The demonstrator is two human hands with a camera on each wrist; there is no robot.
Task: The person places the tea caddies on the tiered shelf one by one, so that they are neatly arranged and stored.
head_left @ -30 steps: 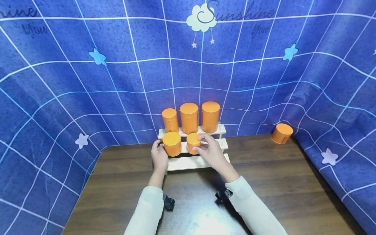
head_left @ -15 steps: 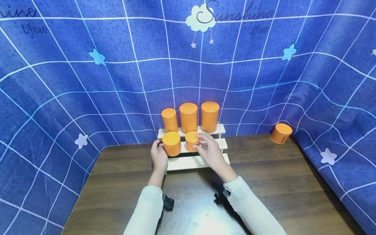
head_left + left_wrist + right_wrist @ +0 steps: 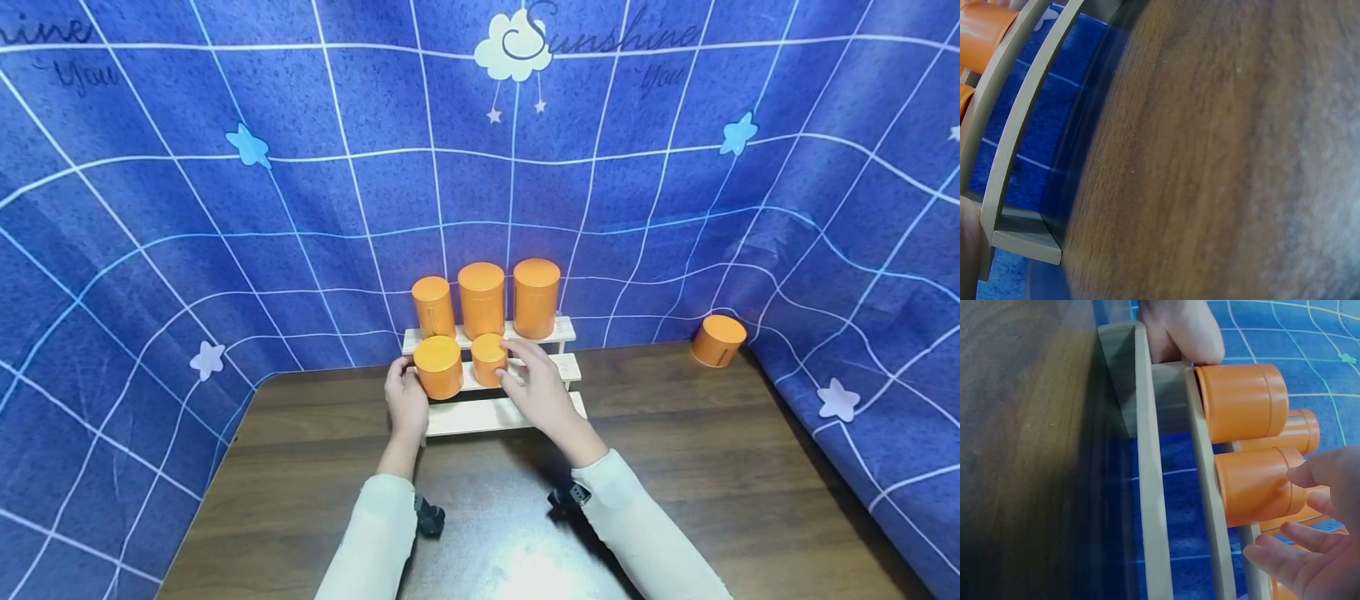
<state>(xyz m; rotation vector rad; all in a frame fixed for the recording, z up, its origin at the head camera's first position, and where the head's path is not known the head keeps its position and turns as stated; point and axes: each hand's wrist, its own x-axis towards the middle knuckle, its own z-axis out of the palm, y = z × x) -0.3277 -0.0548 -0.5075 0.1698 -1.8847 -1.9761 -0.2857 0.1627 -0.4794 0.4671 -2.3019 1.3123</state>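
Observation:
Two orange lidded canisters stand side by side on the middle step of a pale wooden step rack (image 3: 480, 416). At the left end, my left hand (image 3: 407, 403) holds the wider canister (image 3: 438, 367) from its left side, fingers around its far-left edge. Beside it, my right hand (image 3: 542, 392) grips the smaller canister (image 3: 489, 362) by its right side, thumb in front and index finger near the lid. In the right wrist view the thumb touches the smaller canister (image 3: 1257, 487) at its lid edge, and the other fingers are spread.
Three taller orange canisters (image 3: 482, 300) fill the rack's top step. Another orange canister (image 3: 718, 341) stands alone at the back right of the brown wooden table (image 3: 675, 442). A blue curtain (image 3: 337, 208) hangs behind and along both sides.
My right hand has shifted the smaller canister slightly left and back on the middle step, nearer the wider one. The left hand and the other canisters have stayed put.

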